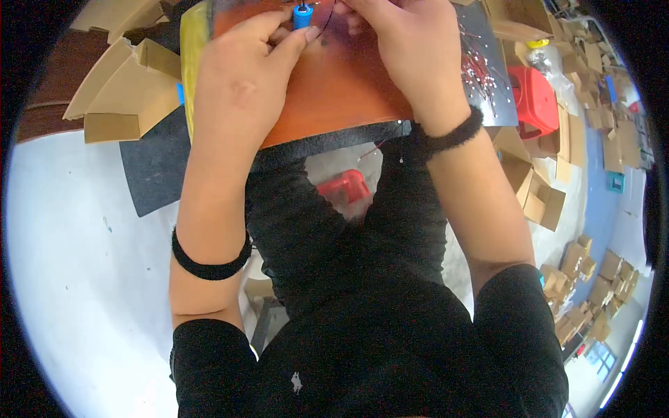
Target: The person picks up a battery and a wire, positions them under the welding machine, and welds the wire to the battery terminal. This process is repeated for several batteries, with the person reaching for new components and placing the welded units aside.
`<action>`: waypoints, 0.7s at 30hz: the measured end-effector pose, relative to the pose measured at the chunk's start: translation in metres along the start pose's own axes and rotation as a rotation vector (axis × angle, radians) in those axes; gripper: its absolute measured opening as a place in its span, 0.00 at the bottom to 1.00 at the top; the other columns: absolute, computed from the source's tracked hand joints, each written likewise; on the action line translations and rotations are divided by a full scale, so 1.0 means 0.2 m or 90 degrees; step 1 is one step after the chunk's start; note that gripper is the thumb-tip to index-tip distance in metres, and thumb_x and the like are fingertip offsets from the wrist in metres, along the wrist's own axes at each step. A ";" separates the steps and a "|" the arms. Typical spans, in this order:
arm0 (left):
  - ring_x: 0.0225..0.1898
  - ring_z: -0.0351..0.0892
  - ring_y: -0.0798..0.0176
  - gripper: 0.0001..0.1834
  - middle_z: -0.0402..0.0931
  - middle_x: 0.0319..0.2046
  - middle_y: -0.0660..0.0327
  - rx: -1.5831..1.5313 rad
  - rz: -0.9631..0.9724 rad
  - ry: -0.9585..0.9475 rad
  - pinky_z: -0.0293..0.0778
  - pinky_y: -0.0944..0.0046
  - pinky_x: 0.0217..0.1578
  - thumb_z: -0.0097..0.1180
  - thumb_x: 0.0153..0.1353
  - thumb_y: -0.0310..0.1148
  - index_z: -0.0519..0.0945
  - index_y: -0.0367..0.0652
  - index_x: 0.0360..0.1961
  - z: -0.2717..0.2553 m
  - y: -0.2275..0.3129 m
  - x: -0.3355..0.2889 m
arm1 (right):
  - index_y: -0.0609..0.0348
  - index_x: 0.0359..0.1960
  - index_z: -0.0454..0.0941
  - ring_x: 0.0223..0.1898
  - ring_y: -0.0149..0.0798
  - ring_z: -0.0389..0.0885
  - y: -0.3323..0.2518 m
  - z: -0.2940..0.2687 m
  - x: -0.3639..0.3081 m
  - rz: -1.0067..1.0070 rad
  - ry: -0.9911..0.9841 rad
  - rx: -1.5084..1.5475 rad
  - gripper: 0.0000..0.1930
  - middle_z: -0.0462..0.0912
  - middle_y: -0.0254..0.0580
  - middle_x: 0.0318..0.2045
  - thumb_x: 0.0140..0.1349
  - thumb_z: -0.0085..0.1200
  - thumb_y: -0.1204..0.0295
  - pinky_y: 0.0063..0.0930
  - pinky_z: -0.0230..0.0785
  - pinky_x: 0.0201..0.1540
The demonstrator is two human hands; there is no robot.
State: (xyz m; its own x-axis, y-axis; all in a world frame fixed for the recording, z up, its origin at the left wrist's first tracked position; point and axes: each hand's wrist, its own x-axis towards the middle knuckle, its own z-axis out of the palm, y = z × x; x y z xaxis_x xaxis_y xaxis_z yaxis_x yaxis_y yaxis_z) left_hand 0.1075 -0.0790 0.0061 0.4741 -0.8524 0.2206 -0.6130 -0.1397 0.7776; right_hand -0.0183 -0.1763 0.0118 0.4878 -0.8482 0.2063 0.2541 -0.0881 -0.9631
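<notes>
My left hand (pixel 240 76) is closed around a small blue cylinder (pixel 302 17), which looks like a battery cell and stands upright between thumb and fingers. Something dark touches its top at the picture's upper edge. A thin dark wire (pixel 329 19) curves up from beside my left thumb toward the fingertips of my right hand (pixel 421 59). The right fingers are bent together at the upper edge and partly cut off, so what they grip is hidden. Both hands are over an orange-brown work board (pixel 341 97).
Several thin red and black wires with white ends (pixel 477 70) lie on the board's right side. A red plastic stool (pixel 533 101) stands to the right. Opened cardboard boxes (pixel 132 87) are at the left, more boxes (pixel 536 198) at the right. Something red (pixel 345 187) shows below the board.
</notes>
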 end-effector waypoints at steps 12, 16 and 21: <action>0.27 0.77 0.61 0.19 0.81 0.28 0.54 0.164 0.031 0.036 0.72 0.65 0.33 0.63 0.56 0.45 0.82 0.42 0.41 0.01 -0.02 0.00 | 0.64 0.34 0.72 0.25 0.24 0.73 0.00 0.02 -0.01 0.001 -0.023 -0.051 0.03 0.78 0.34 0.25 0.64 0.52 0.78 0.16 0.66 0.29; 0.27 0.77 0.61 0.19 0.81 0.29 0.54 0.163 0.005 0.033 0.72 0.65 0.34 0.62 0.57 0.45 0.82 0.43 0.42 0.01 0.00 0.01 | 0.64 0.33 0.72 0.24 0.24 0.73 0.00 0.02 0.00 -0.014 -0.022 -0.085 0.02 0.78 0.35 0.24 0.64 0.51 0.79 0.16 0.66 0.29; 0.27 0.77 0.65 0.18 0.80 0.28 0.55 0.169 0.023 0.022 0.72 0.67 0.33 0.62 0.58 0.43 0.82 0.43 0.43 -0.01 -0.01 0.00 | 0.64 0.33 0.72 0.25 0.24 0.73 0.02 0.02 -0.01 -0.040 -0.030 -0.077 0.02 0.78 0.35 0.24 0.64 0.51 0.79 0.17 0.66 0.29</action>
State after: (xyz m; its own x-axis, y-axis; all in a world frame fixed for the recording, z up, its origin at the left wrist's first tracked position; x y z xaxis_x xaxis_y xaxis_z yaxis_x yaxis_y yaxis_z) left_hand 0.1103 -0.0776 0.0051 0.4673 -0.8421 0.2694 -0.7721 -0.2402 0.5884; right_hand -0.0154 -0.1727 0.0084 0.5139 -0.8135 0.2723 0.1846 -0.2051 -0.9612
